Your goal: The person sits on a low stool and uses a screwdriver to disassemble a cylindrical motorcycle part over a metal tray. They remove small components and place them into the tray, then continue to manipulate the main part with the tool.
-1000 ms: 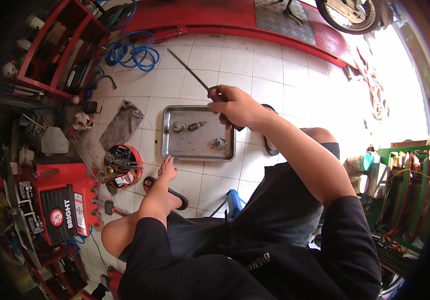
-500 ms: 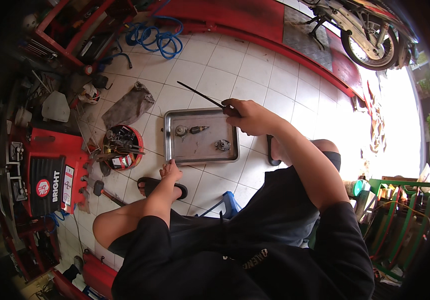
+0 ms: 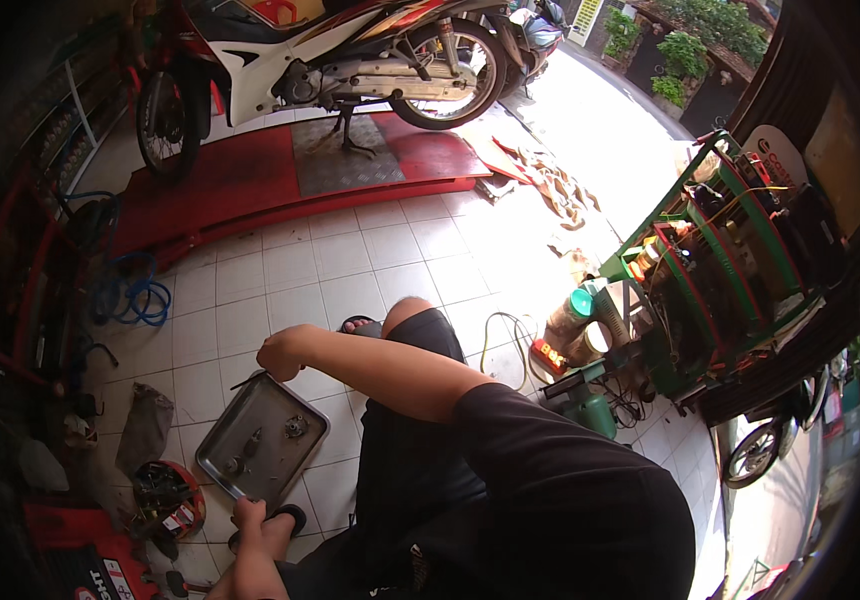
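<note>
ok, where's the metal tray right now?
In the head view, the metal tray lies on the tiled floor at lower left, just below the right hand, with the left hand at its near edge and a grey rag on its left.

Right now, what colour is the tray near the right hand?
The tray is silver-grey bare metal, best seen in the head view, just below the right hand.

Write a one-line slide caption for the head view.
Seated person's right hand holds a thin rod over a metal tray on the tiled floor.

Dull grey metal tray (image 3: 262,440) on glossy white tiled floor (image 3: 340,265), beside a matt cloth rag (image 3: 145,428)
</note>
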`<action>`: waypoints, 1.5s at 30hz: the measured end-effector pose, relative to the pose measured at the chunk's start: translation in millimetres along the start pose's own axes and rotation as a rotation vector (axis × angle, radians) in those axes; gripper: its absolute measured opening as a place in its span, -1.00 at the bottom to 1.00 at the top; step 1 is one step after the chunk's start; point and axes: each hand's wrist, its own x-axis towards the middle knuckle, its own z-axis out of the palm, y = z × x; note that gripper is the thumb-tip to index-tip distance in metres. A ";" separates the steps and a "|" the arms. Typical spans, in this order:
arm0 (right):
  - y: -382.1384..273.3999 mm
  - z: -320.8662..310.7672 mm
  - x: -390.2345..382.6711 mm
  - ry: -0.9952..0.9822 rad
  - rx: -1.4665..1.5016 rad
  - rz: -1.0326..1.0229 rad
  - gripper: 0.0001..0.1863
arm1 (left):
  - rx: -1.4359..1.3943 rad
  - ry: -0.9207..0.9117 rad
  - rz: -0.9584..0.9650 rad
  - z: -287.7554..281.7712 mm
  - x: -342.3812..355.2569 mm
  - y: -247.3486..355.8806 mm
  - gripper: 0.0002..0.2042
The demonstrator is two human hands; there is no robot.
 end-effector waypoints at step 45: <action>-68.4 8.6 108.4 -0.109 -0.185 -0.184 -0.63 | 0.369 -0.219 0.570 -275.5 -83.0 78.7 -0.42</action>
